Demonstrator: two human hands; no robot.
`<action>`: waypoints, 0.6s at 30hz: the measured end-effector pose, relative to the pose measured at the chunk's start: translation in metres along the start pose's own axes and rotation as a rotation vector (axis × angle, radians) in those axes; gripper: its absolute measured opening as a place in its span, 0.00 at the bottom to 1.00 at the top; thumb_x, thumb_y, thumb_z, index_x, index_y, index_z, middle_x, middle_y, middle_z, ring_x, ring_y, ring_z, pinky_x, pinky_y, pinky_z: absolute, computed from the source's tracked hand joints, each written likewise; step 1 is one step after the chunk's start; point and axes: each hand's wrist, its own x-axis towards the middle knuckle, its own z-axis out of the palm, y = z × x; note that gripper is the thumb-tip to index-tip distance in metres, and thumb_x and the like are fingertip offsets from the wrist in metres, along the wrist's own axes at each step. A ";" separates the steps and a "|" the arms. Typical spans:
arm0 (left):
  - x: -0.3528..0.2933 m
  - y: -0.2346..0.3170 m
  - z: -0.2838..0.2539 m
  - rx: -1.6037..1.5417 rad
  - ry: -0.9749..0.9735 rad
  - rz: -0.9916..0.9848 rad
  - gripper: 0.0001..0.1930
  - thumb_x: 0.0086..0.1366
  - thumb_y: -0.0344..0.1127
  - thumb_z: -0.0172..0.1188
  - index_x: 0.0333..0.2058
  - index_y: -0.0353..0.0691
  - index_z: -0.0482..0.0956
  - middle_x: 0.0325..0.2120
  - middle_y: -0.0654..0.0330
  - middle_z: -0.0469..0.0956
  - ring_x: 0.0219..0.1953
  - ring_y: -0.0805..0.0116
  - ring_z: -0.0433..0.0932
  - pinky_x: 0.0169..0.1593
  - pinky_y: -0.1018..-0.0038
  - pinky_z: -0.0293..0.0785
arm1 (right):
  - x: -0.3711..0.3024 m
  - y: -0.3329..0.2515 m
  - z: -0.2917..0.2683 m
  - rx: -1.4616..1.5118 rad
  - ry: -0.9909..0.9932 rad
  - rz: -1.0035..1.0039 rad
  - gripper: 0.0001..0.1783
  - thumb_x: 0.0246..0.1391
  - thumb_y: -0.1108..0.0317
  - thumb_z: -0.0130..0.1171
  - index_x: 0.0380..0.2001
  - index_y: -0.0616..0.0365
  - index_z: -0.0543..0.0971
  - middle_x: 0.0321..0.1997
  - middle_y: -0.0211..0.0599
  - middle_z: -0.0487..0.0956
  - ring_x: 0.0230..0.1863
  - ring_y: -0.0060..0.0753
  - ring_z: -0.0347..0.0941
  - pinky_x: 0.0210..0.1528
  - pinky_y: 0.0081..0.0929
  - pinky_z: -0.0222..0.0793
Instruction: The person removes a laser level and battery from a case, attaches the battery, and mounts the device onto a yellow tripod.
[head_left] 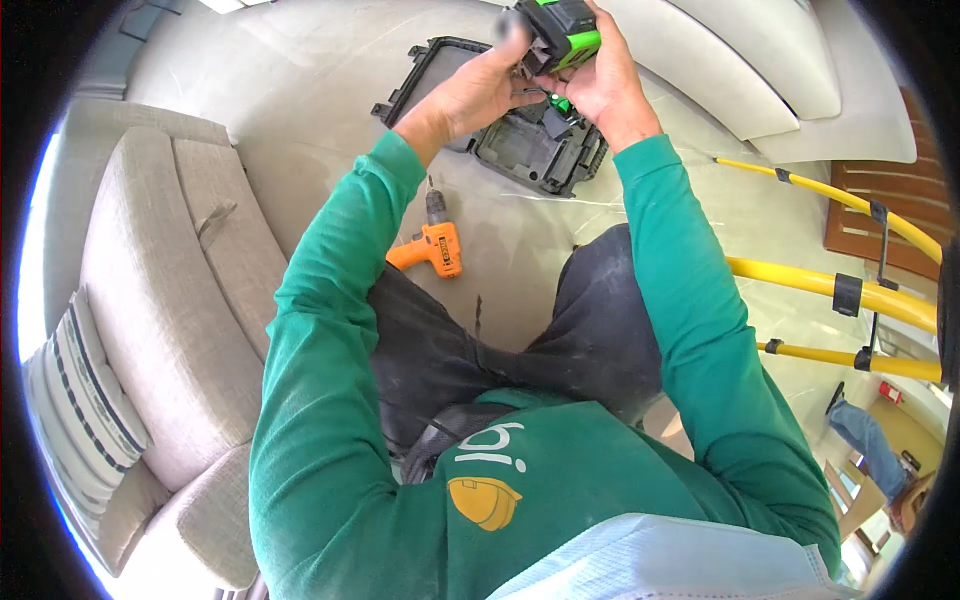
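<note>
Black-and-green device [562,42] is held off the floor [300,110], at the far side of the open case [520,152]; the left hand [472,95] grasps it from left and below with bent fingers; the right hand [607,88] grasps its right side; probably both hands share it because its body is blocky and maybe heavy, though its exact kind I cannot tell; an orange drill [440,248] lies on its side, nearer to the body than the case, perhaps put there to remain within reach; the device looks hard and angular, matt black with bright green parts; the case is of black plastic, with moulded hollows and a ribbed rim; the drill has smooth housing and a dark, round chuck; left of the case stands a sofa [175,270] in beige woven fabric, softly rounded; right of the case are yellow tubes [790,275], smooth and banded with black.
</note>
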 end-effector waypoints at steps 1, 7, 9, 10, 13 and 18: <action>0.000 -0.004 0.001 0.061 0.036 0.036 0.46 0.71 0.76 0.47 0.72 0.43 0.64 0.66 0.53 0.71 0.67 0.55 0.73 0.71 0.51 0.69 | 0.002 0.000 -0.002 0.061 -0.050 0.052 0.32 0.69 0.34 0.48 0.55 0.49 0.82 0.49 0.36 0.86 0.47 0.38 0.83 0.44 0.44 0.84; -0.002 0.004 -0.003 0.168 0.093 0.124 0.38 0.75 0.62 0.58 0.66 0.32 0.69 0.53 0.54 0.79 0.58 0.60 0.81 0.65 0.62 0.79 | 0.004 -0.001 -0.014 0.229 -0.099 0.064 0.33 0.70 0.35 0.46 0.55 0.51 0.82 0.50 0.38 0.86 0.48 0.41 0.83 0.45 0.44 0.84; -0.005 0.011 -0.004 0.237 0.063 0.138 0.38 0.76 0.62 0.57 0.65 0.30 0.70 0.52 0.53 0.79 0.57 0.60 0.81 0.65 0.62 0.80 | 0.004 -0.001 -0.013 0.290 -0.090 0.072 0.34 0.70 0.35 0.44 0.54 0.51 0.83 0.50 0.38 0.86 0.49 0.42 0.84 0.45 0.44 0.85; -0.004 0.009 -0.007 0.188 0.091 0.146 0.38 0.76 0.62 0.57 0.65 0.30 0.69 0.51 0.52 0.79 0.56 0.60 0.82 0.64 0.63 0.80 | 0.005 -0.001 -0.012 0.300 -0.095 0.077 0.34 0.70 0.35 0.43 0.54 0.51 0.83 0.51 0.38 0.86 0.49 0.42 0.83 0.45 0.44 0.84; -0.004 0.010 -0.005 0.153 0.165 0.151 0.40 0.76 0.64 0.57 0.65 0.28 0.69 0.50 0.50 0.79 0.54 0.59 0.83 0.61 0.63 0.82 | 0.010 0.006 -0.019 0.316 -0.136 0.087 0.34 0.70 0.34 0.42 0.54 0.50 0.83 0.52 0.38 0.86 0.49 0.42 0.83 0.44 0.44 0.84; -0.001 0.015 0.011 0.269 0.204 0.113 0.44 0.72 0.66 0.61 0.63 0.24 0.68 0.50 0.48 0.78 0.51 0.57 0.85 0.58 0.63 0.85 | 0.002 0.008 -0.006 0.193 -0.058 0.037 0.35 0.71 0.34 0.41 0.55 0.49 0.83 0.52 0.38 0.85 0.52 0.42 0.82 0.48 0.45 0.83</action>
